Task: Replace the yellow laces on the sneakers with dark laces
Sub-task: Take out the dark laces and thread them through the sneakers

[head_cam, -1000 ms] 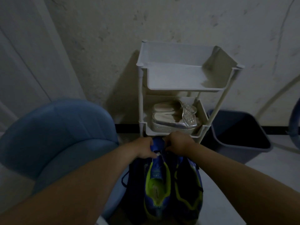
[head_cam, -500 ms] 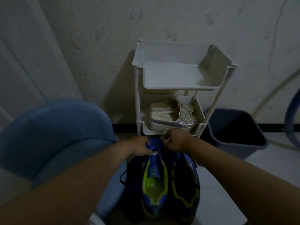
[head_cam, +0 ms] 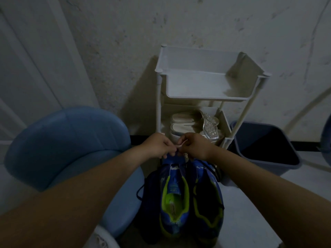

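Note:
Two blue sneakers with yellow-green lining stand side by side on the floor, toes away from me: the left sneaker (head_cam: 174,197) and the right sneaker (head_cam: 208,199). Above the left sneaker's toe end my left hand (head_cam: 158,144) and my right hand (head_cam: 194,146) meet, fingers curled. Between them they pinch a thin lace (head_cam: 180,145); its tip shows pale, and its colour is hard to tell in the dim light. A dark lace (head_cam: 138,191) loops down at the left sneaker's outer side.
A white two-tier rack (head_cam: 206,97) stands against the wall just behind my hands, with silvery sandals (head_cam: 195,127) on its lower shelf. A blue padded chair (head_cam: 71,144) is at left. A dark blue bin (head_cam: 265,145) sits at right.
Both hands have risen a little from the sneaker's toe end and come closer together, drawing the lace up. The view has shifted slightly.

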`<state>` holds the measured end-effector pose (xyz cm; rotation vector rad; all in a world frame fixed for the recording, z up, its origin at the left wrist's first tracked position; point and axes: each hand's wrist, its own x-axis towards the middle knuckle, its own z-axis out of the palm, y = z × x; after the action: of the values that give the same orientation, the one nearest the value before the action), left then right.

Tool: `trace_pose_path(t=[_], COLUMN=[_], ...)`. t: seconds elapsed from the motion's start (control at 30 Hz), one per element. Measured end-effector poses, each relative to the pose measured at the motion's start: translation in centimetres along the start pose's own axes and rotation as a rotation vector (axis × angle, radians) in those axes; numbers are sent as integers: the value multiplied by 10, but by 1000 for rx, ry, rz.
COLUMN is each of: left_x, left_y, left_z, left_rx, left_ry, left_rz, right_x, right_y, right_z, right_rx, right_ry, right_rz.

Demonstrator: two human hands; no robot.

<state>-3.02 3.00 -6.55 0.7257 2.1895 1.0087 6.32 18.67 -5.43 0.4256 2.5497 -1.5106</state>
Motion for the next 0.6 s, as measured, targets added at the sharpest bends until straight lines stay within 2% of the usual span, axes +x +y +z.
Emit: trace_pose_path(t=[0.17,0.33,0.43,0.6], left_x=[-7,-8,-8,-12], left_y=[-4,-6,-12,-22], left_z=[-3,4,13,28], left_rx=[-15,-74,-6,127], left_ry=[23,79,55,-115], left_rz=[-3,-44,-139,-372], right_x=[4,10,10,13], right_y=[3,6,11,21], right_z=[6,12,15,20], right_rx=[-184,-304,-451,-531], right_ry=[-70,26,41,55], right_rz=[-54,-47,-21,41])
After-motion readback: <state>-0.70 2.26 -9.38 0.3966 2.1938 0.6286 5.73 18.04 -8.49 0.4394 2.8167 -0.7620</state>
